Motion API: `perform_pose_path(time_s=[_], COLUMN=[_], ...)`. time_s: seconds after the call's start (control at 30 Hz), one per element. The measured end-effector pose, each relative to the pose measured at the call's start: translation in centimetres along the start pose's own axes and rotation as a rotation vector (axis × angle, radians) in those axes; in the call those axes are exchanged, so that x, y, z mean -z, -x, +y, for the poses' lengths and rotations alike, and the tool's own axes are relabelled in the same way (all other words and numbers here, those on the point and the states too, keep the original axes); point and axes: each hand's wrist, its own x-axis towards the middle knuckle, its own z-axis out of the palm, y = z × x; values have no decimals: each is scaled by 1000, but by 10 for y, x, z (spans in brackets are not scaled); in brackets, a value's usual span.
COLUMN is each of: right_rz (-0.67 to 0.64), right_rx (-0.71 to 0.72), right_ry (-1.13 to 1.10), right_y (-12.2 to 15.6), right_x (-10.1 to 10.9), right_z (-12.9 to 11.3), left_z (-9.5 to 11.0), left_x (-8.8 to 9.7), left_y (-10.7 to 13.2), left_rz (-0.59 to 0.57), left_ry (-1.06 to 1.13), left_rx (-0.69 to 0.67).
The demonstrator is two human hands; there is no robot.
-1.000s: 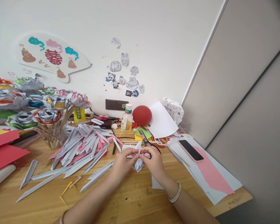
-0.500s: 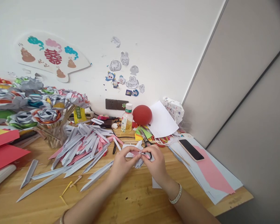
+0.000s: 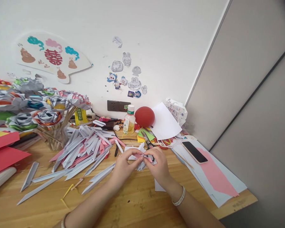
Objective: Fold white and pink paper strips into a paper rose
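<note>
My left hand point(image 3: 125, 164) and my right hand point(image 3: 158, 164) meet fingertip to fingertip above the table. Between them they pinch a small folded piece of pink and white paper point(image 3: 140, 166), mostly covered by the fingers. Just behind the right hand lie scissors point(image 3: 147, 140) with dark handles, blades pointing away. To the left of my left hand is a heap of folded white and pink paper strips point(image 3: 85, 147). A loose white paper scrap point(image 3: 159, 186) lies partly under my right wrist.
Paper flowers point(image 3: 47, 117) on sticks fill a clear container at left. A bottle point(image 3: 129, 120) and a red balloon point(image 3: 144, 117) stand at the back. On the right, a phone point(image 3: 194, 152) rests on pink and white sheets point(image 3: 218, 177). Red paper point(image 3: 7, 160) sits at far left.
</note>
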Motion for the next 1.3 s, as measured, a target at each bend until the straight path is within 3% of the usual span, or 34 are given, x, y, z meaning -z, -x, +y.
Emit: perform_pose_path(time_s=[0.2,0.57,0.8,1.0,1.13,1.3], right_rz=[-46,-77,-114,-224,-347,-504], right_rx=[-34,-31,-73,-316,-541,-753], right_ry=[-136,-245,-270,-411,-560,-733], right_y=[-2,-1,-3,-4,-2,2], right_x=[2,3,5,1,-3,-8], right_z=[1,5,2,7,11,9], left_z=[0,4,2,-2,-7,-20], left_x=[4,4,7,7,8,10], left_y=[-4,-3,-8,-12,-12,-11], left_rz=[-39,-62,-110,-272,-361,-561], left_ry=[-25,-91,-34,221,202,212], left_rx=[-100,-163,-70,149,231,381])
